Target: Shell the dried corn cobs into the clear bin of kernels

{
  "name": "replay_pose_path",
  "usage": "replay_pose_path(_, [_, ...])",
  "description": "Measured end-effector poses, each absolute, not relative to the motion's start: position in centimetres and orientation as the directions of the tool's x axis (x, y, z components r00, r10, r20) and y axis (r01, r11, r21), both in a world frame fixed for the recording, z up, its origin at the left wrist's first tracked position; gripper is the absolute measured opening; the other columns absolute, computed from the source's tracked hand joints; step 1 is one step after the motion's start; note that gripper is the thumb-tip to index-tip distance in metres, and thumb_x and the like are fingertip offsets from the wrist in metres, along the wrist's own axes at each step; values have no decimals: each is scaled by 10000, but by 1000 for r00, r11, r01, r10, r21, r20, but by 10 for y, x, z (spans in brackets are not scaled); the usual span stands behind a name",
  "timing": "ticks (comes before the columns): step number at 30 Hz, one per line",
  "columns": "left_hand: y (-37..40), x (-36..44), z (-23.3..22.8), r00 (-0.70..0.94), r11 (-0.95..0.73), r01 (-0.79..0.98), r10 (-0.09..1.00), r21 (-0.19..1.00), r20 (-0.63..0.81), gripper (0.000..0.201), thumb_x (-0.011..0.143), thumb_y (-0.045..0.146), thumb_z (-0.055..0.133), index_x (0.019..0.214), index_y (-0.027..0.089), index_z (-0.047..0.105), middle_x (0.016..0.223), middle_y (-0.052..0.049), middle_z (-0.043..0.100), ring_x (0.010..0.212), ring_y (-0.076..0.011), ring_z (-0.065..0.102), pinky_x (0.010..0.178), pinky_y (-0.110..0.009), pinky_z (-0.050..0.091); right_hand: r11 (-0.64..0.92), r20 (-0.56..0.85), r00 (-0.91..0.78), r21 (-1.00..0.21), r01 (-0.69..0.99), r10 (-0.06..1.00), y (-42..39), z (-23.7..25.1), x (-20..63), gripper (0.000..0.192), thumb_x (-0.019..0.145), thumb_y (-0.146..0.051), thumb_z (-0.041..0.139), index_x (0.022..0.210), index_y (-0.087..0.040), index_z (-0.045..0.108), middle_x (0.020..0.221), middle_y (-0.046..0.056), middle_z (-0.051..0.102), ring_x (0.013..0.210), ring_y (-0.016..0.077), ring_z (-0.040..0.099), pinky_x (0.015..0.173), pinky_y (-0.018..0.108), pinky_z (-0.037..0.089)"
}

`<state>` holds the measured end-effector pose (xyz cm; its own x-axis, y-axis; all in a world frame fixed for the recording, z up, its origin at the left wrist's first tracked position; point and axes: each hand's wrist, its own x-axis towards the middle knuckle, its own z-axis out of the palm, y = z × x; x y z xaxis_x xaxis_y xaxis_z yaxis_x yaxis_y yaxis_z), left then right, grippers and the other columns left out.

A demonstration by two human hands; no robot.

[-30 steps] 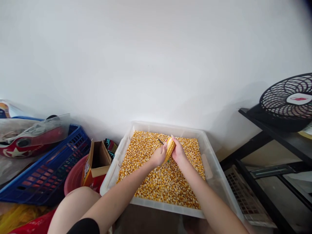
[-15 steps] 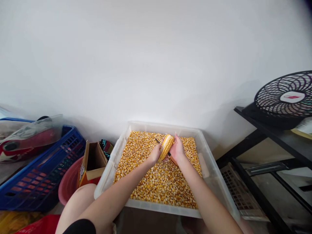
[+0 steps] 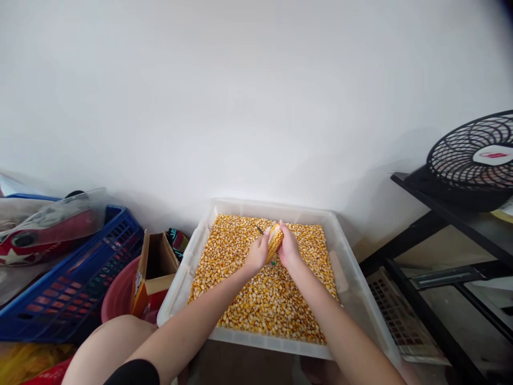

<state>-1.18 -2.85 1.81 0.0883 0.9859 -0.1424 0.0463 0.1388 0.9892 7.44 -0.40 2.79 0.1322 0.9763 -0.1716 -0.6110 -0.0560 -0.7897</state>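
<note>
Low over the loose corn kernels point(image 3: 276, 305), an ear of corn point(image 3: 274, 244) stands tilted between my two hands. My left hand point(image 3: 257, 252) is closed round its left side, thumb along the cob. From the right, my right hand point(image 3: 289, 247) presses against the ear with its fingers closed. Just beyond my left thumb shows the dark narrow tip of a tool point(image 3: 259, 230); the rest of it is hidden behind the ear and hands. A small green spot point(image 3: 273, 262) is visible below the ear.
The kernels fill a translucent plastic bin point(image 3: 272, 341) against the wall. On the left are a blue crate point(image 3: 76, 291), a red basin point(image 3: 118, 291) and an open cardboard box point(image 3: 157, 270). A black fan point(image 3: 476, 160) rests on a black metal rack point(image 3: 449, 214) at right.
My right hand has closed in on the ear, hiding the dark rod and brownish-orange piece seen beside it before. The ear is more upright, and the view has shifted slightly.
</note>
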Motion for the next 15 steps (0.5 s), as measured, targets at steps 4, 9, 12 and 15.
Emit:
replay_pose_path(4, [-29,-14,20,145,83,123,984,989,-100,632,723,661,411,1020,125,565,608,-32,564,455,-144,544,355,-233,433,-196,-202,-63,-751,-631,977,-3,34,80,287,699,-475,572,744,-191,570,661,11,621,667,168,590,618,279,471])
replay_pose_path(9, [-25,-22,19,111,95,136,988,986,-111,672,768,681,256,879,106,586,519,-22,520,401,-139,518,358,-246,423,-144,-54,-156,-749,-647,986,-8,38,81,165,669,-292,644,789,-199,579,760,-17,623,747,137,578,686,247,463])
replay_pose_path(12, [-25,-24,18,107,67,125,991,990,-80,672,783,671,222,811,108,587,494,-22,511,392,-133,502,363,-243,416,-91,-17,-119,-750,-656,993,-12,39,77,172,652,-238,664,800,-208,582,780,-31,619,739,115,567,682,229,451])
replay_pose_path(15, [-27,-23,18,138,71,49,988,996,-77,669,788,665,219,895,111,579,532,-23,524,401,-131,501,350,-240,409,-107,-25,-136,-764,-637,990,-14,41,76,233,635,-235,674,850,-217,585,783,-30,624,733,123,574,682,246,450])
